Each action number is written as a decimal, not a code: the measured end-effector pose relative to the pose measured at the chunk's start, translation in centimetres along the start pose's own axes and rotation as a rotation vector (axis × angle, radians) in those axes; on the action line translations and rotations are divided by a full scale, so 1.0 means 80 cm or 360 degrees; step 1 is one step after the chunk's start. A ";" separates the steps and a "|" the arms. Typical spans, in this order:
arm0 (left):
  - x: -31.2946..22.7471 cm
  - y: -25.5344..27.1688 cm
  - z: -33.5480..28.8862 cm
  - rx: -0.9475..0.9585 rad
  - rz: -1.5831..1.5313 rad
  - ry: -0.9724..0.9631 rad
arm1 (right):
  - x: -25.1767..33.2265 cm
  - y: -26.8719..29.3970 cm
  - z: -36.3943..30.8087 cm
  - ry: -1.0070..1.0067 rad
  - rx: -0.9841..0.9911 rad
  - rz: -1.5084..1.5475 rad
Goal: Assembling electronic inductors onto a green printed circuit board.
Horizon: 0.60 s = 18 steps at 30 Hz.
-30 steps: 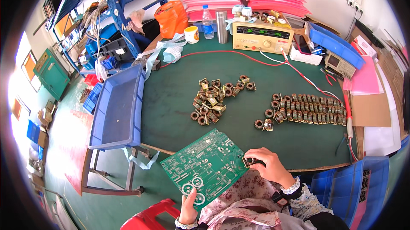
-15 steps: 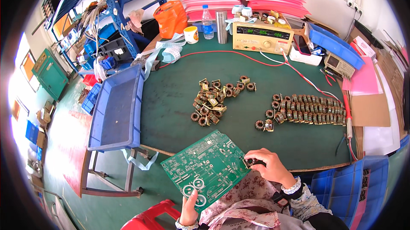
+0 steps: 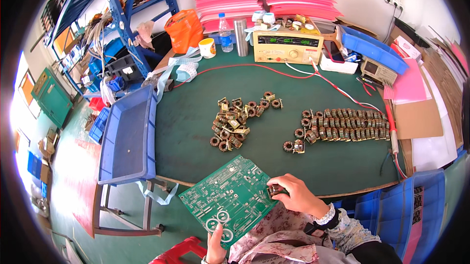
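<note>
A green printed circuit board [image 3: 240, 193] is tilted over the table's front edge, above my lap. My left hand [image 3: 215, 245] grips its lower left corner, thumb on top near three white printed rings; the other fingers are hidden beneath. In my right hand [image 3: 296, 194] a toroidal coil [image 3: 275, 191] is pinched between thumb and fingers at the board's right corner. Whether its pins sit in the board's holes, I cannot tell. A loose heap of coils [image 3: 232, 124] lies in the middle of the table, and more coils stand in tight rows [image 3: 350, 126] to the right.
On the left is a blue tray [image 3: 128, 141]. A yellow bench power supply [image 3: 288, 47] stands at the back, its red lead [image 3: 230, 60] crossing the green tabletop [image 3: 196, 92]. A bottle [image 3: 225, 36], flask [image 3: 240, 38] and cup [image 3: 207, 48] stand beside it. Blue bins [image 3: 391, 215] are at my right.
The whole view has shifted slightly, moving the table's contents left in the picture. My right hand still holds the coil at the board's right corner, and my left still grips the board.
</note>
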<state>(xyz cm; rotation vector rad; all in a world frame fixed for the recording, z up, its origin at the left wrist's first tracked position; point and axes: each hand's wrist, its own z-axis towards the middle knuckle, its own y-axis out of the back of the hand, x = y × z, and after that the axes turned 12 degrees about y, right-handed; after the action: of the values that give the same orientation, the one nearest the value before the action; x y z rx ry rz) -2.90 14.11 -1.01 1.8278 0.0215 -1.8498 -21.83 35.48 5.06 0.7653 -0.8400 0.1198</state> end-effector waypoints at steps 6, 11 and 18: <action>-0.012 -0.001 0.004 0.0020 -0.0303 0.0231 | -0.001 -0.010 -0.004 0.0332 -0.0004 -0.0273; -0.027 0.004 0.008 0.0130 -0.0408 0.0393 | 0.000 0.006 -0.008 -0.0016 -0.0219 0.0130; -0.034 0.003 0.006 0.0190 -0.0295 0.0468 | -0.057 0.075 0.015 -0.0147 -0.0639 -0.0924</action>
<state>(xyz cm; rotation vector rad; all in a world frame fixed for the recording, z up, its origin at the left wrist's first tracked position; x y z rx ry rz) -3.47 14.71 1.66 2.2341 0.1963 -1.7162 -27.97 40.00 5.70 0.6088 -0.6695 -0.5891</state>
